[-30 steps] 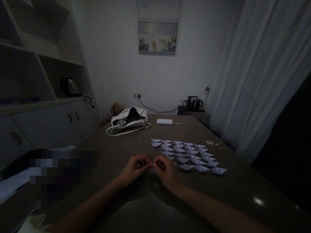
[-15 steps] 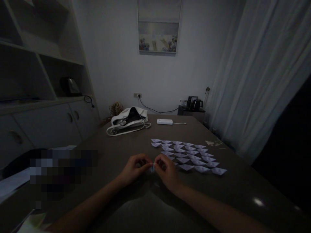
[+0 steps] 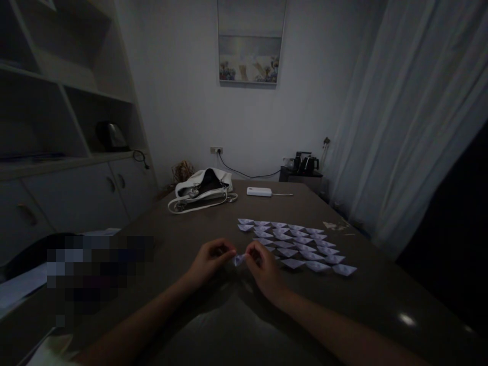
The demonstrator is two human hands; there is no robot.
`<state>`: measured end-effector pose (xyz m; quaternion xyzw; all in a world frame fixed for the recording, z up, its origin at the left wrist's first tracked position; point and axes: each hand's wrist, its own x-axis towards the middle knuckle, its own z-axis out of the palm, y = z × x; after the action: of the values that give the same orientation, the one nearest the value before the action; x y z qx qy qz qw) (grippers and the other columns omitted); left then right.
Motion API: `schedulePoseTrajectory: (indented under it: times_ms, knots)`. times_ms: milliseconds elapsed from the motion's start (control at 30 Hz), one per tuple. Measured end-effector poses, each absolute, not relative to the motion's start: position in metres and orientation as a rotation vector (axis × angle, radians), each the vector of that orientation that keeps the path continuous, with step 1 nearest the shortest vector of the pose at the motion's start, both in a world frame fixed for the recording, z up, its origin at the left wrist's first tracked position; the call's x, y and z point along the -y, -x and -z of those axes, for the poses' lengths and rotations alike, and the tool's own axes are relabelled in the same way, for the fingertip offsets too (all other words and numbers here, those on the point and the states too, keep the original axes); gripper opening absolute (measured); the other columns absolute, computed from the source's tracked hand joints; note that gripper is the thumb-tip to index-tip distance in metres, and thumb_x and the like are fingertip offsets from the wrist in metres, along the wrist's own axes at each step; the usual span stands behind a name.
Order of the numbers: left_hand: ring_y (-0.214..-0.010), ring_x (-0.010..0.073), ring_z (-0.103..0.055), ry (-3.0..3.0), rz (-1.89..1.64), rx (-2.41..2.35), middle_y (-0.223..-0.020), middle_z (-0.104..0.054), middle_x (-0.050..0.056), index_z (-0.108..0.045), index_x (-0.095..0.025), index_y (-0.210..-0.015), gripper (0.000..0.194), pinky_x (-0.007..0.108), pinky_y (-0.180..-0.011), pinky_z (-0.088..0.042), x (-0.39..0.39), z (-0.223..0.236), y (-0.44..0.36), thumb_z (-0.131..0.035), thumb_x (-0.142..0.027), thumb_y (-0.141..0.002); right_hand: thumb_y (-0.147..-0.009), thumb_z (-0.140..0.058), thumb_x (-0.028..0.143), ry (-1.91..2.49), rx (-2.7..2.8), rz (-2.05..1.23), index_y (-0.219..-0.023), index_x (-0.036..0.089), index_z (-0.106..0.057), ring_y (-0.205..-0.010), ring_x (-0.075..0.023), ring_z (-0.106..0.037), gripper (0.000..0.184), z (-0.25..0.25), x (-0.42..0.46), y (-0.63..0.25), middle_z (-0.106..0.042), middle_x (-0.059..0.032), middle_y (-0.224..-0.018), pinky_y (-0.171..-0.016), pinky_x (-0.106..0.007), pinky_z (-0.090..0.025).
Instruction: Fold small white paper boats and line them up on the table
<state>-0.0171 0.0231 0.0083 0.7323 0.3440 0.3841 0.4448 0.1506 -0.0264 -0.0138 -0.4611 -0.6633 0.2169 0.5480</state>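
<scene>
A small white paper boat (image 3: pixel 239 260) is held just above the table between my two hands. My left hand (image 3: pixel 212 260) pinches its left end between thumb and fingers. The right end sits in the pinch of my right hand (image 3: pixel 264 267), whose fingertips partly cover it. Just beyond and to the right, several folded paper boats (image 3: pixel 304 247) stand on the table in rows. My right hand is close to the nearest left part of these rows and hides a bit of it.
A white bag (image 3: pixel 204 185) with a strap lies toward the far left of the dark table (image 3: pixel 183 325). Behind the boats is a white power bank (image 3: pixel 259 191) with a short cable. Paper scraps (image 3: pixel 335 225) lie near the right edge. A blurred patch covers the left side.
My hands have moved slightly apart at the fingertips. More of the paper boat between them now shows, its folded shape spread wider. The rows of boats stay as they were.
</scene>
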Motion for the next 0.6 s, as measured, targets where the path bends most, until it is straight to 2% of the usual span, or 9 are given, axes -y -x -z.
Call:
schedulePoseTrajectory:
  times_ms: [200, 600]
  knots:
    - [-0.066, 0.0152, -0.056, -1.734, -1.003, -0.845, -0.068, -0.060, 0.002, -0.062, -0.012, -0.073, 0.024, 0.024, -0.061, -0.041, -0.0256, -0.0082, 0.0165, -0.065, -0.036, -0.073, -0.082, -0.047, 0.018, 1.093, 1.561, -0.499, -0.076, 0.019, -0.048, -0.067, -0.0138, -0.048, 0.006, 0.0157, 0.0251, -0.1509, -0.049, 0.0012, -0.071, -0.060, -0.023, -0.037]
    - [-0.059, 0.0118, -0.049, -1.602, -1.073, -0.791, -0.064, -0.054, -0.002, -0.057, -0.014, -0.075, 0.025, 0.021, -0.055, -0.038, -0.0273, -0.0051, 0.0168, -0.066, -0.037, -0.072, -0.082, -0.045, 0.018, 1.111, 1.562, -0.510, -0.076, 0.019, -0.046, -0.065, -0.0142, -0.045, 0.006, 0.0183, 0.0234, -0.1509, -0.046, 0.0015, -0.070, -0.060, -0.024, -0.035]
